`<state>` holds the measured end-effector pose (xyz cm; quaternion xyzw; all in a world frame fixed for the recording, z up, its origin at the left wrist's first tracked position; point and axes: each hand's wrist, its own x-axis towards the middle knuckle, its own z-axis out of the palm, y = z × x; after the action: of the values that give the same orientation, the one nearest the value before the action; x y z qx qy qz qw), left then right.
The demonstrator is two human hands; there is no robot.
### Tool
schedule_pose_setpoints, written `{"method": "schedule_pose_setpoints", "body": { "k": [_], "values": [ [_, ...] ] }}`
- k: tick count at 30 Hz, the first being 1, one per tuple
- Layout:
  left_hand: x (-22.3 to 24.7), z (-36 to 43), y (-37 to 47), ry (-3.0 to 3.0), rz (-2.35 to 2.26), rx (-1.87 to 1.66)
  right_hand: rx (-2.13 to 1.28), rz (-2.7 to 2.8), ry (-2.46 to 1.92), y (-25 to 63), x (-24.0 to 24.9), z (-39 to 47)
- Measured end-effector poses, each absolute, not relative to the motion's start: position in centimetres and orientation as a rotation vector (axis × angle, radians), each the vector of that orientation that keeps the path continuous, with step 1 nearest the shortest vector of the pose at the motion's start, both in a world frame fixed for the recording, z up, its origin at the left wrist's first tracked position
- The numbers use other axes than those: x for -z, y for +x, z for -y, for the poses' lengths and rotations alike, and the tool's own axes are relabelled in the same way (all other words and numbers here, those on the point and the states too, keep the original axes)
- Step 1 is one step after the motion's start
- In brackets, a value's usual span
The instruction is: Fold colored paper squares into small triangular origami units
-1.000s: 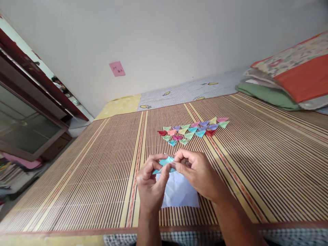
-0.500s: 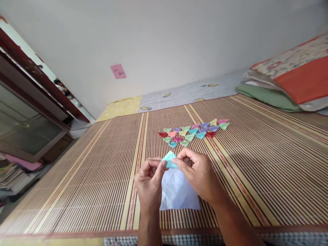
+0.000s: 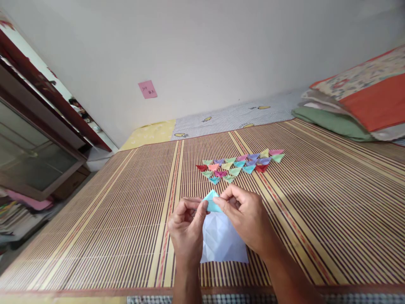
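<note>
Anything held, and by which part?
Yes: the blue paper, folded. The left hand pinches its left side, the right hand its right side.

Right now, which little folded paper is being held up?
The light-blue paper, pinched by the left hand and right hand; the other folded papers lie on the striped mat beyond.

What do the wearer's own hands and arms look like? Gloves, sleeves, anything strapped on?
Both the left hand and the right hand are bare: ordinary five-fingered human hands, no gloves. No sleeves on the visible forearms. No watch, bracelet, cables or markings visible. No rings on the fingers that show; some are partly hidden.
</note>
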<state>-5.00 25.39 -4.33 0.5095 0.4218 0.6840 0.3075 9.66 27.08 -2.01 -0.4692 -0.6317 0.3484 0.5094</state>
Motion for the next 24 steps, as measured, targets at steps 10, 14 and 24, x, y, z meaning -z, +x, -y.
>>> {"method": "schedule_pose_setpoints", "body": {
  "k": [10, 14, 24],
  "values": [
    [3.99, -25.19, -4.66, 1.340, -1.113, -1.822, -0.832, 1.516, -1.098, 9.97, 2.09, -27.24],
    [4.08, -25.26, -4.69, 1.326, -1.098, -1.812, -0.812, 1.529, -1.127, 10.16, 2.37, -27.41],
    [4.35, -25.48, -5.20, 1.275, -1.017, -1.766, -0.867, 1.537, -0.972, 10.55, 2.36, -27.75]
  ]
}}
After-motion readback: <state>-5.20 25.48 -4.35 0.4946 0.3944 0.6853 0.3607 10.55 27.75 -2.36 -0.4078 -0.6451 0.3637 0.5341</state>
